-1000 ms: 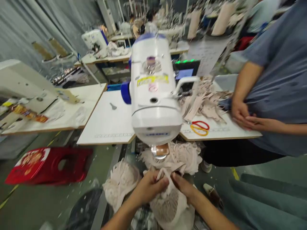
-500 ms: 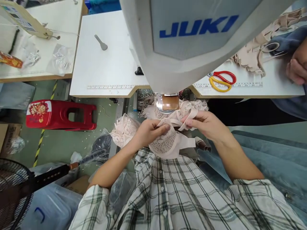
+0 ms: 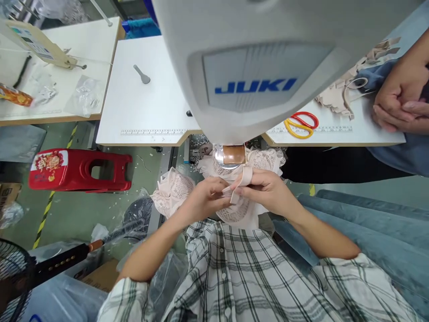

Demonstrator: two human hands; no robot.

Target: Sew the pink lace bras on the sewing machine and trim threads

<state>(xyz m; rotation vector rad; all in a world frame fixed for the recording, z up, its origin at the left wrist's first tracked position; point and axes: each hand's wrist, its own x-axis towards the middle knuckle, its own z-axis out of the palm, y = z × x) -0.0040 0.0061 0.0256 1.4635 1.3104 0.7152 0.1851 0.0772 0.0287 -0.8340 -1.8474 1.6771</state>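
Machine (image 3: 254,86): white, blue "JUKI". Stool (image 3: 79,170): red, flowered, left of machine. Bra (image 3: 236,213): one, pale pink, patterned lace cup, smooth edging, just in front of machine. Lace clumps (image 3: 172,193): two, under machine and left-front of it. Left hand (image 3: 204,197) clamped on bra; right hand (image 3: 270,193) close beside, pinching flat looped strap (image 3: 247,175). Scissors (image 3: 303,126): one pair, red and yellow handles, right of machine.

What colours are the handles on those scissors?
One's a red loop, the other a yellow loop; the head view shows it best.
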